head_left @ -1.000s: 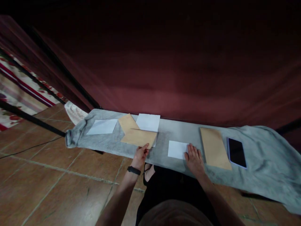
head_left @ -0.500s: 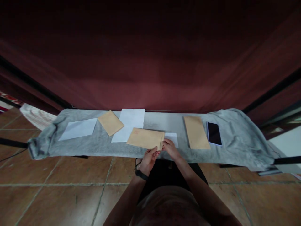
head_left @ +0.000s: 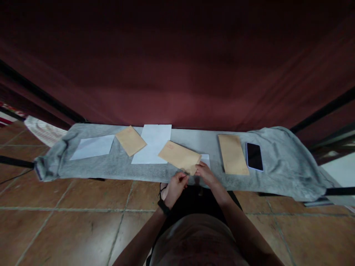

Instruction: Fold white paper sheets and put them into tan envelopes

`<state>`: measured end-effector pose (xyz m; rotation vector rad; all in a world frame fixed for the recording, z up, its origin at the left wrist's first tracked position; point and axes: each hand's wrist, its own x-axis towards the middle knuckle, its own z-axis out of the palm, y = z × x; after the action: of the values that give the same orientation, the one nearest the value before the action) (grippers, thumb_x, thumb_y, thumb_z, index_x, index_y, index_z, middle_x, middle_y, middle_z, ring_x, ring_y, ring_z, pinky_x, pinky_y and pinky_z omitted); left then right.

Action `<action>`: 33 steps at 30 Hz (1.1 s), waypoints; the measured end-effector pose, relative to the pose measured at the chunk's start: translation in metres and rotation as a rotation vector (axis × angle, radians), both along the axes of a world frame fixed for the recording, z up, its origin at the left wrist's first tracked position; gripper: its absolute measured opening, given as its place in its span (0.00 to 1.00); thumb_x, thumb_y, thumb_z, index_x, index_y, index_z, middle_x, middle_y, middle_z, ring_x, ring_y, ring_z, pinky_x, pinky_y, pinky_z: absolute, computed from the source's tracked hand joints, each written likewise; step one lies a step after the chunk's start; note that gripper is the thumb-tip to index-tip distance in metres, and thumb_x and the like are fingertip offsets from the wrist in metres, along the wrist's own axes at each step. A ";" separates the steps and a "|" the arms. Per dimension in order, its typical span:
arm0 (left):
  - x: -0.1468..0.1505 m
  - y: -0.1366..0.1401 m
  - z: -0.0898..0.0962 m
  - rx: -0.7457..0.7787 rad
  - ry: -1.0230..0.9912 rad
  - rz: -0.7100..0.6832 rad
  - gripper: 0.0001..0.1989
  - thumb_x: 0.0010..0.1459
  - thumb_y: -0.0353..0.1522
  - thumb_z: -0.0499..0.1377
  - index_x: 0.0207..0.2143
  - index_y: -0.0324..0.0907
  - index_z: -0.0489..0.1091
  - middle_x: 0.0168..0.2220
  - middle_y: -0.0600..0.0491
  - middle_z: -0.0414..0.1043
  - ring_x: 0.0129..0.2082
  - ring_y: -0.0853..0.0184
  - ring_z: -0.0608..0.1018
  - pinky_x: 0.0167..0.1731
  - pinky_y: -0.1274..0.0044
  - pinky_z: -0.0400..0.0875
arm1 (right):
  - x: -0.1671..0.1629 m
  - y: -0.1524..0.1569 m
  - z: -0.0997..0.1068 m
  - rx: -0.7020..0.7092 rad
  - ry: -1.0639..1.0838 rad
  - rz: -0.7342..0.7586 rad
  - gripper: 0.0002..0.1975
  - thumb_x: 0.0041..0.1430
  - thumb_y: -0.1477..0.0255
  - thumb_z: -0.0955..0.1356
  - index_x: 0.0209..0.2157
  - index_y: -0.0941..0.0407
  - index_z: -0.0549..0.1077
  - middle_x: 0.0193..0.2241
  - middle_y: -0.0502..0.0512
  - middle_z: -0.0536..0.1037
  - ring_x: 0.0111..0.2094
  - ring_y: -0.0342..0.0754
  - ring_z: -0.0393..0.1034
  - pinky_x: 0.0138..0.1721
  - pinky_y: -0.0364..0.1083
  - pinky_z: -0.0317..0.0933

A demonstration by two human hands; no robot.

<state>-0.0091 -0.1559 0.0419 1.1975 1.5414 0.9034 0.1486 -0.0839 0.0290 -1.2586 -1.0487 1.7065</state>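
Nearest the camera, the person's two forearms reach forward over a brown tiled floor (head_left: 69, 221) to the near edge of a narrow table covered with a grey cloth (head_left: 116, 170). The left hand (head_left: 174, 184), with a dark band at its wrist, is curled, its fingertips at the near corner of a tan envelope (head_left: 179, 156); whether it actually pinches the corner cannot be told. The right hand (head_left: 206, 174) grips that same near right corner between thumb and fingers. The envelope lies tilted near the middle of the table, overlapping a small white paper (head_left: 205, 159) to its right. Farther left lie a large white sheet (head_left: 152, 146), a smaller tan envelope (head_left: 129, 140) and a pale envelope (head_left: 93, 147). To the right, well apart, a long tan envelope (head_left: 233, 154) lies just beside a dark phone (head_left: 254, 156). Behind the table hangs a dark red curtain (head_left: 177, 74).
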 end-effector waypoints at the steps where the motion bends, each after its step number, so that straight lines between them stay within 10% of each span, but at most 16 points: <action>1: -0.002 0.001 0.006 0.142 0.196 -0.045 0.11 0.62 0.41 0.60 0.40 0.44 0.75 0.38 0.47 0.79 0.41 0.58 0.81 0.45 0.67 0.75 | 0.003 -0.001 0.000 0.004 -0.001 0.032 0.19 0.50 0.65 0.66 0.44 0.55 0.75 0.35 0.53 0.82 0.34 0.50 0.75 0.35 0.47 0.69; 4: -0.010 0.014 0.025 0.466 0.688 -0.345 0.33 0.58 0.39 0.66 0.64 0.49 0.62 0.68 0.45 0.59 0.68 0.51 0.60 0.67 0.57 0.52 | 0.012 -0.004 0.002 0.053 -0.104 0.094 0.21 0.49 0.68 0.64 0.45 0.55 0.76 0.36 0.52 0.82 0.35 0.51 0.75 0.33 0.45 0.68; 9: -0.022 0.048 0.034 0.496 0.961 -0.639 0.58 0.45 0.44 0.73 0.72 0.50 0.44 0.74 0.41 0.31 0.73 0.47 0.41 0.67 0.48 0.31 | 0.025 -0.005 0.002 0.188 -0.413 0.076 0.23 0.54 0.71 0.60 0.50 0.54 0.75 0.43 0.55 0.81 0.40 0.53 0.74 0.38 0.48 0.69; 18: -0.015 0.078 0.030 0.500 0.930 -0.788 0.62 0.37 0.47 0.75 0.71 0.52 0.47 0.74 0.41 0.33 0.72 0.44 0.41 0.64 0.45 0.26 | 0.040 -0.008 -0.008 0.278 -0.544 0.179 0.24 0.60 0.71 0.60 0.57 0.52 0.71 0.40 0.53 0.82 0.34 0.50 0.74 0.35 0.47 0.69; 33: -0.025 0.084 0.022 0.421 0.871 -0.819 0.64 0.42 0.51 0.71 0.73 0.49 0.38 0.71 0.39 0.48 0.70 0.44 0.51 0.65 0.46 0.34 | 0.034 -0.008 0.006 0.134 -0.867 0.153 0.13 0.64 0.77 0.58 0.39 0.57 0.73 0.26 0.52 0.78 0.23 0.44 0.71 0.25 0.40 0.59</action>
<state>-0.0336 -0.0720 0.0635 2.4980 1.2530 0.1143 0.1826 -0.0915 0.0352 -1.9210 -1.7471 1.1412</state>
